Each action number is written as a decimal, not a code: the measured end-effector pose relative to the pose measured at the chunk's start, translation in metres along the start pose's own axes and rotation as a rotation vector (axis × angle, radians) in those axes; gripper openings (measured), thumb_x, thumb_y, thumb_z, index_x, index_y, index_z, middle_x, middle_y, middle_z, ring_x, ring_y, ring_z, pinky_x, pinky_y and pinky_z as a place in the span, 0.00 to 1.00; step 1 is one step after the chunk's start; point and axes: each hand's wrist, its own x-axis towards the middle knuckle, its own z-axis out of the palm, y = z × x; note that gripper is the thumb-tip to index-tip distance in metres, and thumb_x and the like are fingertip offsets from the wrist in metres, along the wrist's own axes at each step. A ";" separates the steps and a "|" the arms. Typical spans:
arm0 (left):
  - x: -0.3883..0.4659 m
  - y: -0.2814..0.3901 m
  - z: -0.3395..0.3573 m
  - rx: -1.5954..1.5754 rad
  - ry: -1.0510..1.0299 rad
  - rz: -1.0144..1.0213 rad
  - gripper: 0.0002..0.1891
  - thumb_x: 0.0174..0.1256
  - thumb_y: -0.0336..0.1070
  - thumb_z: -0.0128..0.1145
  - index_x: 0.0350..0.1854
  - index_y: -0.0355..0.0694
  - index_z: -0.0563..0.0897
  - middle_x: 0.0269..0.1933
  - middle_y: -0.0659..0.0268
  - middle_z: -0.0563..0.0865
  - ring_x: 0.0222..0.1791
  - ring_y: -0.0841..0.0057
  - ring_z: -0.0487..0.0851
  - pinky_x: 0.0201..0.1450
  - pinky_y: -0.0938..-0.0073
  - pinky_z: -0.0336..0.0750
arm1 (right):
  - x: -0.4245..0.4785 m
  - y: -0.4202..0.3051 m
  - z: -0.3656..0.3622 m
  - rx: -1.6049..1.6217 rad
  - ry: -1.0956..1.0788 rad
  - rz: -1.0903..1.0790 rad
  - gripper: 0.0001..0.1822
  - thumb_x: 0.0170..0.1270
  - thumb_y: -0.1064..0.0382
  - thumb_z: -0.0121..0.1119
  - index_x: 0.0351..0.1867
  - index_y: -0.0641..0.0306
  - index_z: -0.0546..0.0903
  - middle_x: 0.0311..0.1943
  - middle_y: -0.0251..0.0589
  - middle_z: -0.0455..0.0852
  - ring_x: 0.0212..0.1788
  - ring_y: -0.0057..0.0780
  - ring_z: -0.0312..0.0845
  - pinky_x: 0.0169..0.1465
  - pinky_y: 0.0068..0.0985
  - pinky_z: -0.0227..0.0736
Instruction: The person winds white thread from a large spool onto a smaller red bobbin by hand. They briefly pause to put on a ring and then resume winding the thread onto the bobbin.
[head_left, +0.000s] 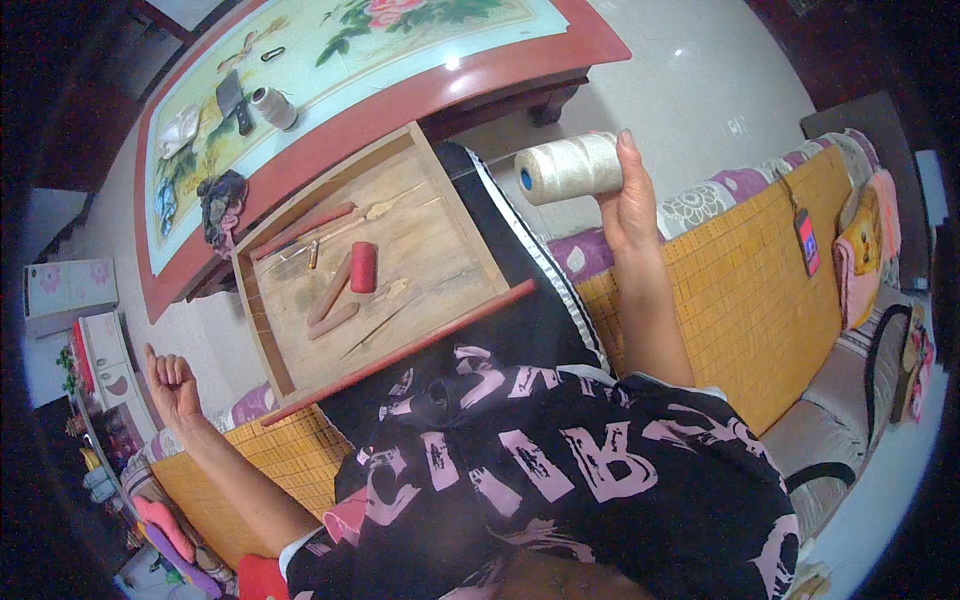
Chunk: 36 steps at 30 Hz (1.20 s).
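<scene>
My right hand (634, 202) grips a large cone of off-white thread (574, 169) with a blue core, raised to the right of a wooden drawer (466, 217) that rests across my lap. My left hand (174, 386) is held up at the left, away from the drawer. Its index finger sticks out and the others curl; whether a fine thread lies between them is not clear. Inside the drawer lie a red thread spool (364, 268), a brown wooden stick (334, 321), a long reddish stick (306, 231), a small metal-and-amber piece (313, 255) and thin pointed pieces.
Ahead is a red-edged table (465, 86) bearing a cleaver (234, 101), another thread cone (274, 108), a clear plastic bag (178, 133) and a dark crumpled cloth (223, 210) at its edge. A matted sofa (750, 285) extends on both sides; a phone (808, 241) lies on its right part.
</scene>
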 end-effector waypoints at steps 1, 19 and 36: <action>0.003 0.004 -0.011 -0.003 0.029 0.016 0.16 0.68 0.27 0.47 0.57 0.34 0.69 0.18 0.75 0.56 0.17 0.86 0.55 0.19 0.84 0.54 | 0.000 0.000 0.000 -0.021 0.002 -0.011 0.29 0.62 0.39 0.51 0.49 0.65 0.75 0.44 0.40 0.78 0.48 0.28 0.73 0.53 0.31 0.67; -0.010 -0.030 0.036 1.862 -0.190 0.525 0.18 0.61 0.30 0.55 0.55 0.40 0.75 0.59 0.56 0.72 0.58 0.68 0.71 0.50 0.75 0.70 | -0.010 -0.013 0.034 -0.108 -0.064 -0.128 0.29 0.65 0.42 0.47 0.52 0.67 0.73 0.44 0.40 0.78 0.48 0.27 0.73 0.55 0.29 0.65; -0.132 -0.194 0.245 0.593 -0.669 -0.242 0.23 0.59 0.41 0.60 0.55 0.37 0.72 0.46 0.64 0.78 0.44 0.78 0.76 0.42 0.76 0.76 | -0.058 -0.019 0.100 -0.212 -0.580 -0.044 0.34 0.65 0.38 0.45 0.57 0.69 0.68 0.48 0.41 0.75 0.52 0.26 0.70 0.57 0.24 0.63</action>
